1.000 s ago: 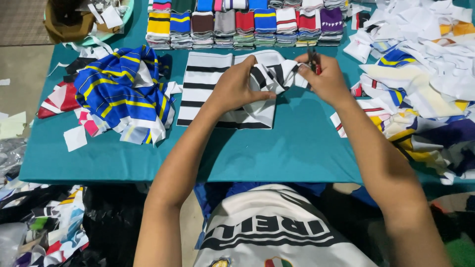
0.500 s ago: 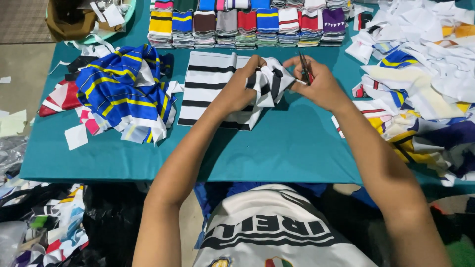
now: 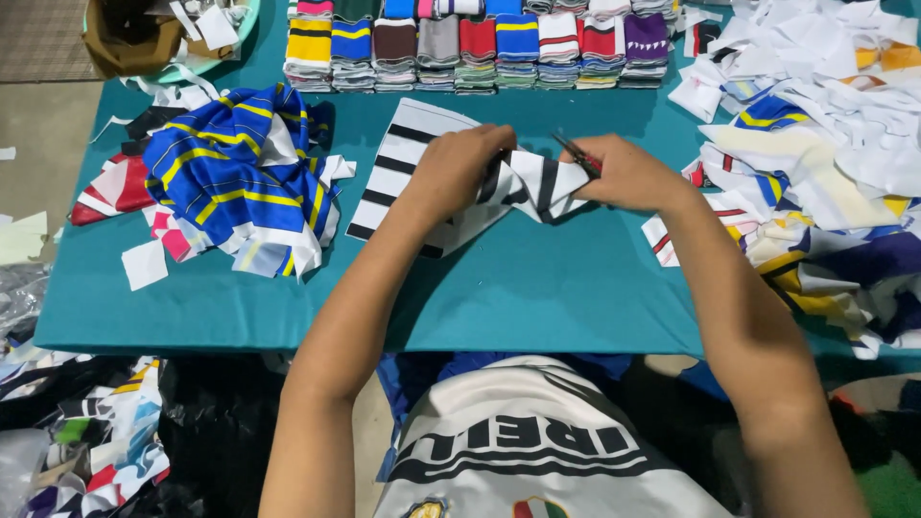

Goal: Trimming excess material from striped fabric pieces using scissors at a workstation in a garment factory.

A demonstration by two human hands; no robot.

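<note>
- Black-and-white striped cloth (image 3: 537, 182) sits crumpled between my two hands at the middle of the teal table (image 3: 537, 288), its flat end (image 3: 403, 168) spread out to the left under my wrist.
- My left hand (image 3: 459, 165) is curled shut on the bunched cloth, fingers pressing it down.
- My right hand (image 3: 628, 173) is closed around small scissors (image 3: 576, 153), blades pointing far-left, just over the cloth's edge; whether they bite the cloth I cannot tell.
- To the left lies a heap of blue-and-yellow striped cloth (image 3: 240, 177) with red and white scraps (image 3: 115, 192) beside it.
- Along the far edge stands a row of folded stacks (image 3: 480, 43) in many colours, well apart from my hands.
- On the right, a big pile of white and coloured offcuts (image 3: 825, 125) crowds close to my right wrist.
- At the far-left corner a pale green basin (image 3: 235, 29) holds a brown bag (image 3: 125, 38) and paper bits.
- Since half a second ago my hands have drawn closer together and the scissors have tipped lower toward the cloth.
</note>
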